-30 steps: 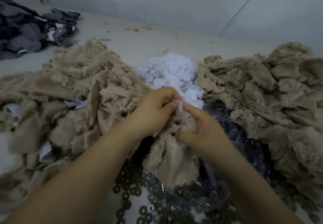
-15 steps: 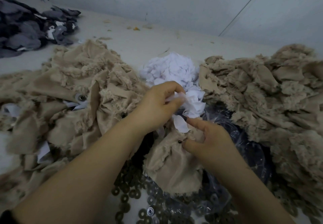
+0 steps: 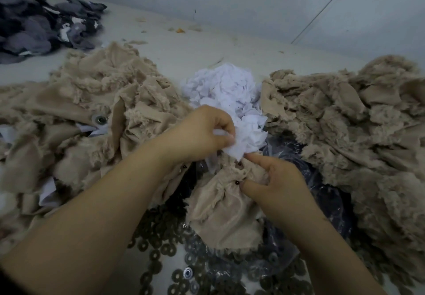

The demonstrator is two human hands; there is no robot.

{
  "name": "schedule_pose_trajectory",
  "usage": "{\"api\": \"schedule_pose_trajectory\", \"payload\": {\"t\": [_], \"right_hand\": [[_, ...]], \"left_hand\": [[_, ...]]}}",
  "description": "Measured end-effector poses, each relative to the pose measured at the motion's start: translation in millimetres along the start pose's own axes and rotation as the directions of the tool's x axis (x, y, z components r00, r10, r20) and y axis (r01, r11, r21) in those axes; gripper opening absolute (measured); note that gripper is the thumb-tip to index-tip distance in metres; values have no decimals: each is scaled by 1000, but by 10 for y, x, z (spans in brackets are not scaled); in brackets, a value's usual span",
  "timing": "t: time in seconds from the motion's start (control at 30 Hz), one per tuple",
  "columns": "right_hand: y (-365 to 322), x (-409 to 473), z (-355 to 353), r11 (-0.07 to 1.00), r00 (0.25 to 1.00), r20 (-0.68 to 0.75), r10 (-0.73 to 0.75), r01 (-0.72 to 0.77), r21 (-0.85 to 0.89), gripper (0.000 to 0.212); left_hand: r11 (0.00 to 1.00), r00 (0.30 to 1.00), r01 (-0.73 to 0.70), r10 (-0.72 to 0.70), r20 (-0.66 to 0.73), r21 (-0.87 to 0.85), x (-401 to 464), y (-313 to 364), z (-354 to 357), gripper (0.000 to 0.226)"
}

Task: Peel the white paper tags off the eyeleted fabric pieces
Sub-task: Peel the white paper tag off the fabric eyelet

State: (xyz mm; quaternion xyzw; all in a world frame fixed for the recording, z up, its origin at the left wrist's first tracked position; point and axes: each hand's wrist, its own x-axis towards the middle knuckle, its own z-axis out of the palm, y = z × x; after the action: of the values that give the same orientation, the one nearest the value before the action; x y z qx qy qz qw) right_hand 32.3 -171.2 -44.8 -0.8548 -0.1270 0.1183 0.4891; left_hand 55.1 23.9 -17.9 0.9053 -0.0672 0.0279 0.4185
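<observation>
Nearest, dark metal washers (image 3: 161,244) lay below the grip. Right hand (image 3: 279,186) pinched the frayed beige fabric piece (image 3: 220,212) at its eyelets; left hand (image 3: 202,133) pinched a crumpled white paper tag (image 3: 236,148) just above. Beyond, the white tag heap (image 3: 225,87). Risk: tag tearing, leaving scraps, if yanked.

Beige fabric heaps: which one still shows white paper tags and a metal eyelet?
The heap on the left. A metal eyelet and white tags show among its folds; the heap on the right shows only frayed beige cloth.
</observation>
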Motion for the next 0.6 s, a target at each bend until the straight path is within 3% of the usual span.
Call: {"api": "schedule_pose_trajectory", "payload": {"t": [0.1, 0.37, 0.5, 0.6], "right_hand": [[-1, -36, -2, 998, 999, 33, -4, 6, -57, 43], [-194, 78, 81, 994, 982, 176, -75, 88, -71, 67], [-281, 374, 142, 995, 949, 311, 55, -80, 67, 47], [-256, 477, 211, 966, 939, 317, 133, -194, 169, 43]], "left_hand": [[999, 983, 29, -24, -182, 22, 97, -59, 18, 17], [950, 983, 100, -140, -115, -297, 121, -49, 59, 14], [918, 983, 160, -182, -27, -362, 102, -8, 27, 17], [897, 978, 147, -194, -72, -416, 66, -20, -7, 22]]}}
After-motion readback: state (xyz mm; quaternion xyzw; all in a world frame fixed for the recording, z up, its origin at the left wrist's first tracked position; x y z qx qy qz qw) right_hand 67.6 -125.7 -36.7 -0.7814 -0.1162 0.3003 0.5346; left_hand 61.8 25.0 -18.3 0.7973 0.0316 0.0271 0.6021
